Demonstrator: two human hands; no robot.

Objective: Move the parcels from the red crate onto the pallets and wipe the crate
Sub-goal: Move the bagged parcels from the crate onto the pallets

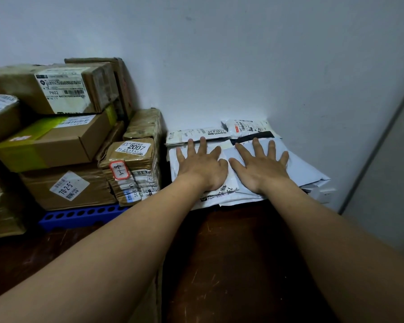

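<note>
A stack of flat white mailer parcels [303,169] lies against the wall at centre right. My left hand [202,163] presses flat on the left part of the stack, fingers spread and straight. My right hand [260,164] lies flat beside it on a white mailer, fingers spread too. More labelled white bags [245,128] sit behind my fingertips at the wall. A blue pallet [79,215] shows under the cardboard boxes at left. The red crate is not in view.
Several brown cardboard boxes [56,141] with shipping labels are piled on the left, up to a taped box [135,169] right next to the mailers. Dark wooden floor [231,264] lies in front. A grey door or panel [387,194] stands at the right.
</note>
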